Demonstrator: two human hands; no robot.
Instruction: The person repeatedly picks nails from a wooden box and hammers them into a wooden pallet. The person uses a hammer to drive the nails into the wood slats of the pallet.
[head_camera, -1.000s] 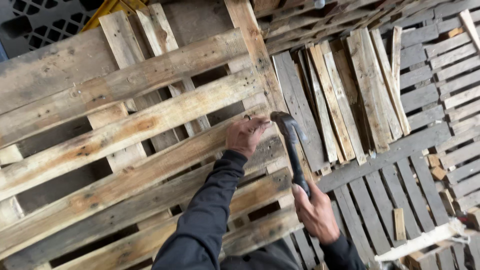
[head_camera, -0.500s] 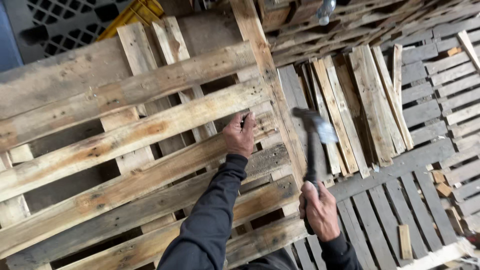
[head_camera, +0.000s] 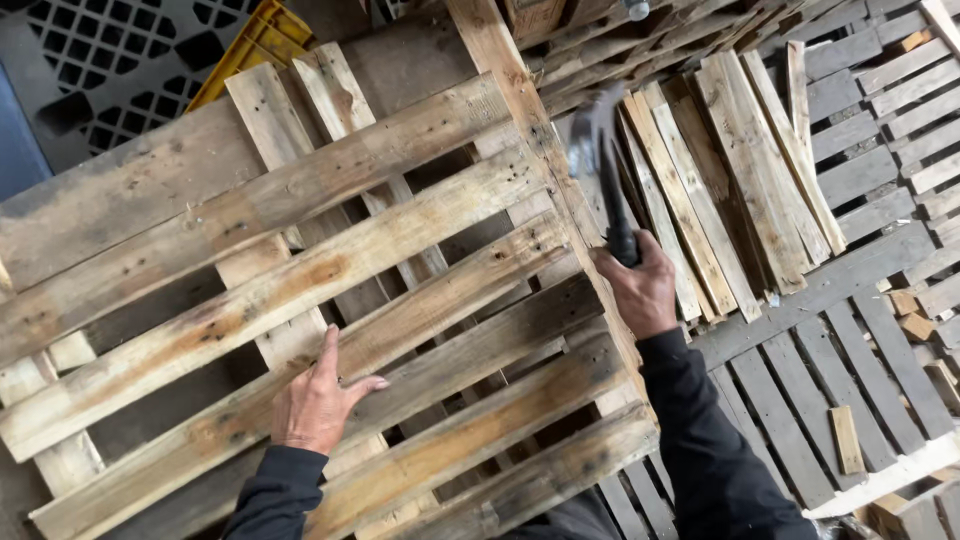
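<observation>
A person looks down on a weathered wooden pallet (head_camera: 300, 300) that fills the left and middle of the view, its slats running slantwise from lower left to upper right.

The left hand (head_camera: 315, 405) lies flat and open on a slat near the pallet's lower edge, fingers spread, holding nothing, only pressing down on the wood.

The right hand (head_camera: 640, 290) is wrapped tightly around the low end of a hammer (head_camera: 605, 170) with a dark handle. The head is raised and blurred, above the pallet's right edge, where a long side board (head_camera: 540, 150) runs from the top of the view down to the lower right.

Just beyond that right edge lies a loose heap of pale planks (head_camera: 720, 170). More grey pallets (head_camera: 860, 340) cover the floor to the right, with small wood scraps among them. A yellow plastic crate (head_camera: 255, 50) and a dark grid of plastic show past the pallet's top left corner.

The pallet looks heavy, stiff and rough, with nail heads at the slat ends and splintered, stained grain; it is best braced with a flat palm on a broad slat, away from the nails, as the left hand is. The hammer seems head-heavy and rigid; a hold low on the handle, as here, looks right for a full swing, though it calls for a firm grip.
</observation>
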